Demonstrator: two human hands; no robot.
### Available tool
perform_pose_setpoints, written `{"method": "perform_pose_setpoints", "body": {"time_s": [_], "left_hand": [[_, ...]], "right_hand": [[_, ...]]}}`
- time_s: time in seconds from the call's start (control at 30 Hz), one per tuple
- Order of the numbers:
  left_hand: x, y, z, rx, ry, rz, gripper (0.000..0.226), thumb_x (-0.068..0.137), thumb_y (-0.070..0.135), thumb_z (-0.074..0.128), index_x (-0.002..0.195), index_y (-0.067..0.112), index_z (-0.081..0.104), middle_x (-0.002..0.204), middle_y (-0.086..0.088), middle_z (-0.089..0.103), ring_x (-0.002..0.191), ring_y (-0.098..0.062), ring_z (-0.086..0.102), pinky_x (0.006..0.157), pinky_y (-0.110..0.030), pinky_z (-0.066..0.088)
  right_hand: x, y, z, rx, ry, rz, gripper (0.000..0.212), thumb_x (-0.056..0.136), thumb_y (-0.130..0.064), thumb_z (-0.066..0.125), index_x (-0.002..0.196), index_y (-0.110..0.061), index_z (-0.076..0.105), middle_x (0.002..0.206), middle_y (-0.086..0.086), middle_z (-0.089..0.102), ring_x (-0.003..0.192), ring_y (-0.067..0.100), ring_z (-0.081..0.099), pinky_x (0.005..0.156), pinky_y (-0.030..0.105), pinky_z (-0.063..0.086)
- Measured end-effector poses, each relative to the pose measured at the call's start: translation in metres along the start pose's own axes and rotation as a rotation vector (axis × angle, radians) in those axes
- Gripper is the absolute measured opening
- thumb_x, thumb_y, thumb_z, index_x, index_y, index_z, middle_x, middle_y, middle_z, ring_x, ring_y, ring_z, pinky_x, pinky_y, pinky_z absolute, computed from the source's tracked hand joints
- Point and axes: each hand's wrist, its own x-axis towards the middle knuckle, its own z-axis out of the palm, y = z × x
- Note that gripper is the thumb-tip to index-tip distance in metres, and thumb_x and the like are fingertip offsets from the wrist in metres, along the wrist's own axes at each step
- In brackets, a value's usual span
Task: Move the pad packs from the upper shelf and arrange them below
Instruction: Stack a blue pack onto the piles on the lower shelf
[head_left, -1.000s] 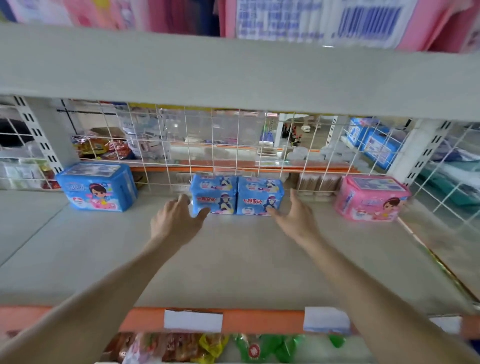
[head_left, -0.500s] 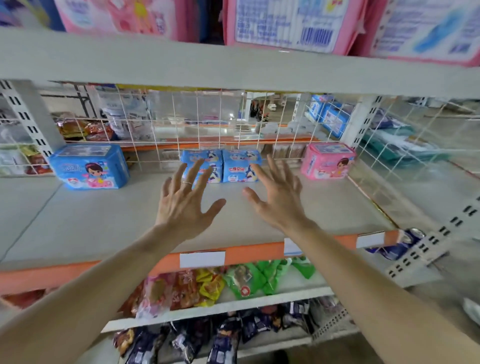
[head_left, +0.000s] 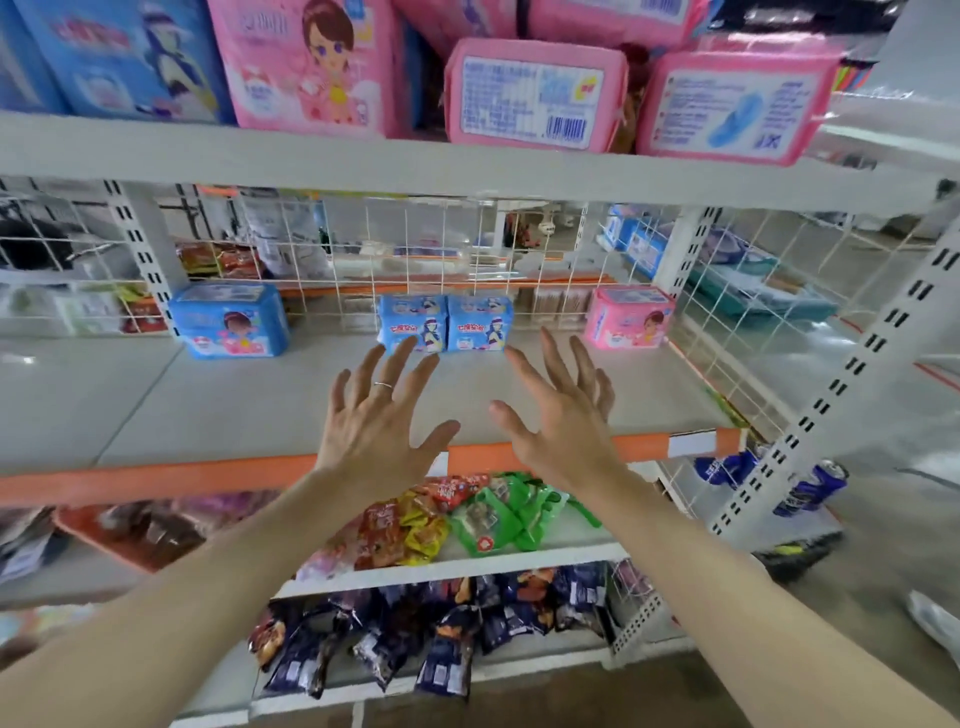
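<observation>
Shop shelving bay of grey metal, with a wire-grid back panel (head_left: 363, 249) and an orange strip (head_left: 156, 480) along the front of the middle shelf (head_left: 208, 410). Left grip (head_left: 382, 436): released, fingers spread, holding nothing, a thin ring (head_left: 383, 385) on one finger; it hovers over the front part of the middle shelf. Right grip (head_left: 563, 431): released, fingers spread, empty, just beside the left grip, the thumbs turned toward each other and apart. Upper shelf (head_left: 311, 161), above both grips: tall blue pack (head_left: 130, 57), up and left of the left grip; tall pink pack (head_left: 311, 67), above the left grip; barcode pink pack (head_left: 535, 96), lying flat at the shelf's front edge above the right grip; second flat pink pack (head_left: 737, 106), up and right of the right grip. Middle shelf, beyond the fingertips, against the grid: two small blue packs (head_left: 480, 330), upright, side by side and touching, ahead between the grips; large blue pack (head_left: 231, 319), well left of the left grip; small pink pack (head_left: 631, 325), beyond and right of the right grip. Below the grips: coloured snack bags (head_left: 415, 519); lower, dark snack bags (head_left: 415, 639).
</observation>
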Motion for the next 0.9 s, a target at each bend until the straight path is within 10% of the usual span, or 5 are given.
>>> {"method": "perform_pose_setpoints", "body": {"time_s": [0.37, 0.6, 0.9], "left_hand": [[-0.079, 0.03, -0.101, -0.017, 0.158, 0.041, 0.08, 0.087, 0.075, 0.03, 0.155, 0.034, 0.023, 0.166, 0.004, 0.017, 0.151, -0.029, 0.018, 0.118, -0.059, 0.02], [-0.068, 0.007, -0.19, 0.047, 0.368, 0.1, 0.071, 0.093, 0.068, 0.036, 0.152, 0.029, 0.034, 0.16, 0.001, 0.032, 0.145, -0.025, 0.032, 0.114, -0.053, 0.032], [-0.01, -0.083, -0.264, 0.089, 0.526, 0.036, 0.075, 0.09, 0.071, 0.035, 0.15, 0.025, 0.038, 0.157, -0.002, 0.037, 0.141, -0.027, 0.037, 0.111, -0.05, 0.033]], "right_hand": [[-0.055, -0.055, -0.063, 0.107, 0.145, -0.161, 0.073, 0.086, -0.068, 0.034, 0.153, -0.04, 0.027, 0.166, -0.011, 0.004, 0.153, 0.019, -0.01, 0.121, 0.056, 0.002], [-0.006, -0.123, -0.113, 0.164, 0.359, -0.371, 0.08, 0.083, -0.075, 0.046, 0.15, -0.032, 0.038, 0.164, -0.003, 0.021, 0.152, 0.029, 0.017, 0.118, 0.058, 0.018], [0.088, -0.202, -0.148, 0.122, 0.454, -0.447, 0.089, 0.081, -0.084, 0.037, 0.153, -0.032, 0.032, 0.165, -0.008, 0.01, 0.153, 0.025, 0.008, 0.119, 0.059, 0.014]]}}
